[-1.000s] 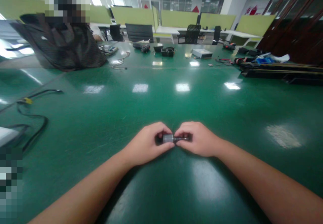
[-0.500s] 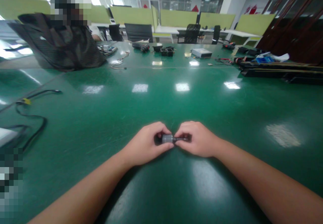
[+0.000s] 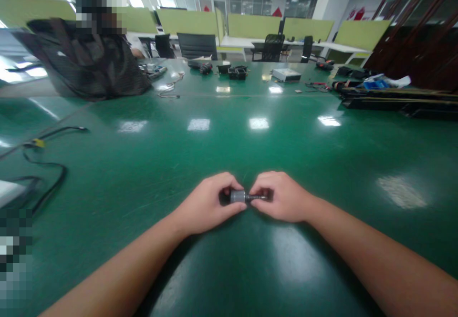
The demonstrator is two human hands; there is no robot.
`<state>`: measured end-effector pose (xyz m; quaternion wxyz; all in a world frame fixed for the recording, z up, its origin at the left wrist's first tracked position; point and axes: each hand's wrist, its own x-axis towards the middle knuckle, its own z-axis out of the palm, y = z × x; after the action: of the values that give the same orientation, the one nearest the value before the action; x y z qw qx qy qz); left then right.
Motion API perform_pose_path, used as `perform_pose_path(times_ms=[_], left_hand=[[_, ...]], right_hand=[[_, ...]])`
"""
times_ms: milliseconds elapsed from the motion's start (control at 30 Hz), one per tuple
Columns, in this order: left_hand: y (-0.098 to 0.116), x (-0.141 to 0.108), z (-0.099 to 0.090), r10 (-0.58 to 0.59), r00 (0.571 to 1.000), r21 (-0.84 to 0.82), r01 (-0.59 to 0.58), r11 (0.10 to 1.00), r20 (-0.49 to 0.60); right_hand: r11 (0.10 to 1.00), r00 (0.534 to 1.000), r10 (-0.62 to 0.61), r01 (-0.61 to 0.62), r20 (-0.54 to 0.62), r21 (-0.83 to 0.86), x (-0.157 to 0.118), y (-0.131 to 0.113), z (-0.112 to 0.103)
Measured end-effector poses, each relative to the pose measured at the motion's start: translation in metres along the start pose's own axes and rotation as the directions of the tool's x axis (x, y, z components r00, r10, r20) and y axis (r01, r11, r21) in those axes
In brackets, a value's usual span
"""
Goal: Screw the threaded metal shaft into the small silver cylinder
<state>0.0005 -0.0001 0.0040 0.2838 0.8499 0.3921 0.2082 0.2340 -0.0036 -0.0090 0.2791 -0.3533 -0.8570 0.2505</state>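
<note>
Low over the green table, my left hand [image 3: 209, 201] is closed round a small metallic grey cylinder [image 3: 237, 196], which looks like a small motor. Its thumb and forefinger press on the cylinder from the near and far sides. A thin dark shaft [image 3: 256, 197] with ridges sticks out of the cylinder's right end. My right hand [image 3: 282, 198] pinches round this shaft, fingertips close to where it meets the cylinder. The shaft's far end is hidden in the right palm. The cylinder and shaft lie level, in one line between both hands.
The glossy green table [image 3: 222, 150] spreads all round. A black cable [image 3: 60, 169] lies at left, beneath a large dark bag [image 3: 103, 69]. Along the back are black boxes [image 3: 236, 72] and a silver box [image 3: 286, 75]. Long black bars [image 3: 400, 98] lie at the right.
My right hand has shifted very slightly right, so a little more of the shaft shows. My left hand and the cylinder stay in place.
</note>
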Motion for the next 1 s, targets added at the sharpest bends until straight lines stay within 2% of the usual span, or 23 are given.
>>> perform_pose_path(times_ms=[767,1000], left_hand=[[-0.001,0.0,-0.001,0.014,1.0,0.005,-0.014,1.0,0.004],[-0.001,0.0,-0.002,0.02,1.0,-0.009,-0.02,1.0,0.016]], right_hand=[[0.999,1.0,0.014,-0.013,0.028,-0.032,-0.002,0.004,-0.006],[0.998,0.992,0.066,-0.065,0.112,-0.013,-0.003,0.011,-0.018]])
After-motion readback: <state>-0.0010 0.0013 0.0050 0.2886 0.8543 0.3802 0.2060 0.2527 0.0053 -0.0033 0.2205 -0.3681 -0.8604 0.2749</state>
